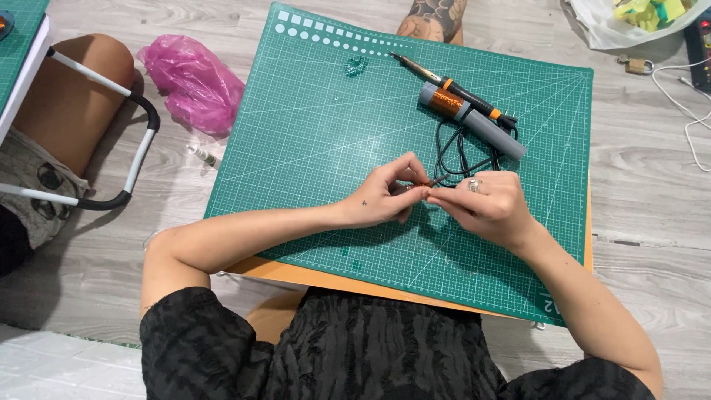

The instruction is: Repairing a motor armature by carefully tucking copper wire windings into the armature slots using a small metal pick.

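Wire: thin copper-coloured wire [428, 185], dead centre of the frame, stretched between the two sets of fingertips and running off toward the black cord just above
Far left: someone else's bare knee [70, 96] beside a white-and-black tube frame [133, 159], upper left of the frame
Bag: crumpled pink plastic bag [194, 80] on the grey wood floor, just off the mat's left edge
Mat: green cutting mat [311, 133] on an orange board, fills the middle of the frame
Left hand: left hand [379, 196] comes in from the lower left, fingers curled in tight, thumb and fingertips pinched on the wire's left end
Right hand: right hand [485, 204] with a ring on it, right of centre, fingers bent and closed, pinching the wire's right end, tips pretty much touching the other hand's
Coil: grey tube wrapped with copper winding [466, 118], up and to the right of the hands, lying on the mat
Iron: soldering iron [448, 83] lying across that tube, its black cord [452, 159] looped down toward the hands
Upper right: small padlock [635, 65] and a white cable [689, 111] on the floor
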